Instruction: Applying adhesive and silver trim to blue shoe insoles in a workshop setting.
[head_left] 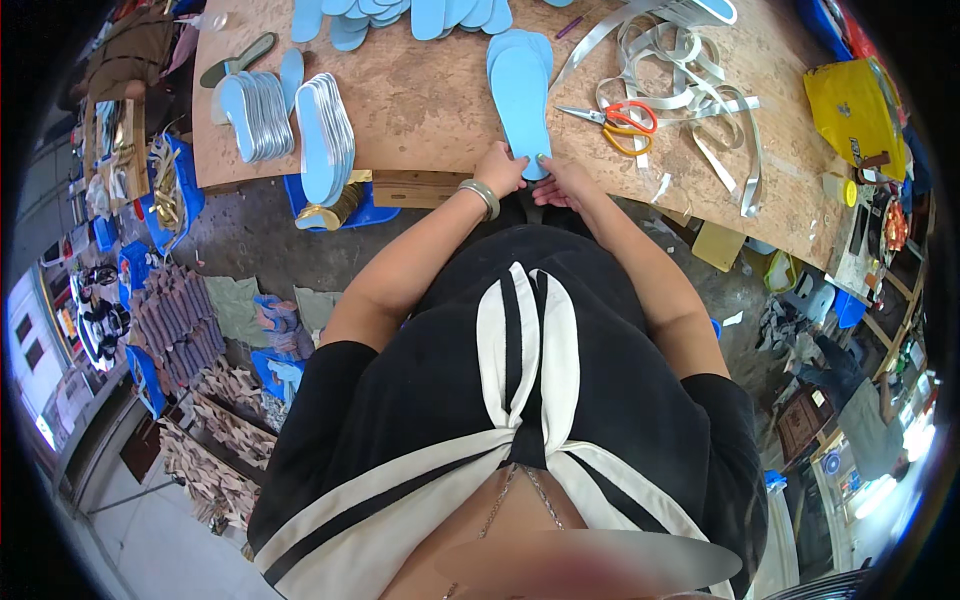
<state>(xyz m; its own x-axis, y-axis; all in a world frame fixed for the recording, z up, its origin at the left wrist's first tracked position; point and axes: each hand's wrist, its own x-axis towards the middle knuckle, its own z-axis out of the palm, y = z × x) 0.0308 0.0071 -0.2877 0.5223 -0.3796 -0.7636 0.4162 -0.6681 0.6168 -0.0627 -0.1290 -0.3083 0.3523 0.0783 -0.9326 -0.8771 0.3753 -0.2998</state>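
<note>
A light blue insole (pixel 522 100) lies at the table's front edge, on top of one or more others whose rims show at its toe end. Its narrow heel end points toward me. My left hand (pixel 503 168), a bangle at its wrist, pinches the left side of the heel with the thumb on top. On the other side my right hand (pixel 565 183) grips the heel, thumb on top and fingers curled below. To the right lie scissors (pixel 622 124) with orange and yellow handles, beside a tangle of whitish ribbon (pixel 690 102).
Left on the wooden table (pixel 420 130) stand two stacks of blue insoles (pixel 262 118) with silvery edges, near a dark-handled tool (pixel 240 60). More loose insoles (pixel 375 12) lie along the back. A yellow bag (pixel 858 112) sits at the right edge. Blue bins (pixel 180 195) are on the left.
</note>
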